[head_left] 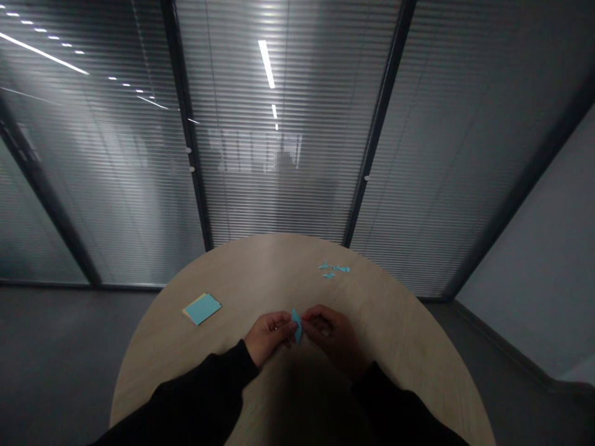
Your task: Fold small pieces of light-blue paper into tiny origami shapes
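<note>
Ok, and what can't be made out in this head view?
All head view.
Blue paper piece between the left hand and right hand: too small and dim to read its folds; fingers cover part.
Small blue shapes far on the table: too small to identify.
Paper stack: sheet count unreadable.
Table's near edge: hidden by the dark sleeves, cut by the bottom edge.
Room behind the blinds: blurred.

Your left hand [268,334] and right hand [332,334] cover the sides of the blue paper piece [296,325]; its shape is unreadable. Small blue scraps [333,269] farther off: too small to identify. Your sleeves [199,396] and the table [279,272] are cut by the bottom edge.
</note>
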